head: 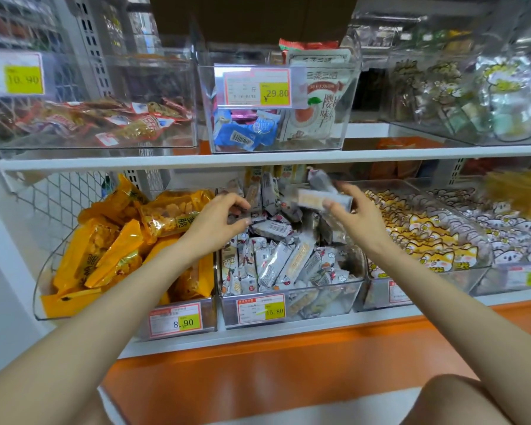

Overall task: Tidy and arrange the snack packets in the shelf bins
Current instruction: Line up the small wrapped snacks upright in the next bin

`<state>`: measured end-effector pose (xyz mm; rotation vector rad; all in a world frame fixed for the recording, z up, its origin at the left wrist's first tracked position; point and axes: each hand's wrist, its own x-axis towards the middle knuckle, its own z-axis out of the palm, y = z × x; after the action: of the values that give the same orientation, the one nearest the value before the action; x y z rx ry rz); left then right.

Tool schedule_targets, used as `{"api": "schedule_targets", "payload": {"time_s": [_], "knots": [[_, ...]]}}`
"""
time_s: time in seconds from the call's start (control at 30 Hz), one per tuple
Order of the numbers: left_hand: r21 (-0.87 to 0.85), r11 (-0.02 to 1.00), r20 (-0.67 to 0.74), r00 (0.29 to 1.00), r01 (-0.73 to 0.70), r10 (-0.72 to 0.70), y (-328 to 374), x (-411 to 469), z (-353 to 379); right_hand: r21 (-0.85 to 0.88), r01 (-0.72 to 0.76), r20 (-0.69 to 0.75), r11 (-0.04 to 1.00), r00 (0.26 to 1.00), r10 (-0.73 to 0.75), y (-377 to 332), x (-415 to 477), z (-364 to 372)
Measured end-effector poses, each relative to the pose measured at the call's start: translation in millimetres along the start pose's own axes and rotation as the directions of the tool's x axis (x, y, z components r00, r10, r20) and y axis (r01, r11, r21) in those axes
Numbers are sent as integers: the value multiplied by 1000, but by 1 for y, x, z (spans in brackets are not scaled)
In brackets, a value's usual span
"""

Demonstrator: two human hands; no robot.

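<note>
The packet I'm dealing with is up in the air over the back of the middle bin, pinched flat between the thumb and fingers of my right hand. It's blurry, so don't ask me about the label. My guess is I'm holding it by one end so it can slot in on edge next to the others.

The front rows in that bin stand upright and packed tight. The pile behind them lies every which way, which is probably why both hands are at the back. My left hand is down at that pile with its fingers curled in. Something dark sits between thumb and fingertip, but I can't tell if it's gripped or just touched.

The tag on the bin front reads 15.80. Left of it, the orange bags flop loose in their own bin. To the right, the dog-face packets are lined up neatly. All of this is on the lower shelf.
</note>
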<state>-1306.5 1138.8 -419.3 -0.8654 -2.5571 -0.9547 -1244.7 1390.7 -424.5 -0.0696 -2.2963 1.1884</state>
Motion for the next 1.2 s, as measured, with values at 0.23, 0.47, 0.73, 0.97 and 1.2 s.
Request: {"api": "schedule_targets", "payload": {"time_s": [0.23,0.47,0.73,0.97,1.2], "knots": [[4,1000,-30,999,-23,23,-1,0,4,-137,-94,-201,986,977,66,7,53,32],[-29,998,-10,998,-58,58,-6,-7,2,-478,-161,-94,863,987,132,5,61,52],[-22,999,9,999,-45,46,-7,-8,2,-342,-63,-30,937,998,56,9,58,45],[46,998,94,994,-53,49,-5,-8,6,-302,-39,-139,953,990,-4,6,53,32],[382,917,180,983,-113,46,-13,-8,-6,-462,196,-163,865,940,-300,-6,20,16]]}}
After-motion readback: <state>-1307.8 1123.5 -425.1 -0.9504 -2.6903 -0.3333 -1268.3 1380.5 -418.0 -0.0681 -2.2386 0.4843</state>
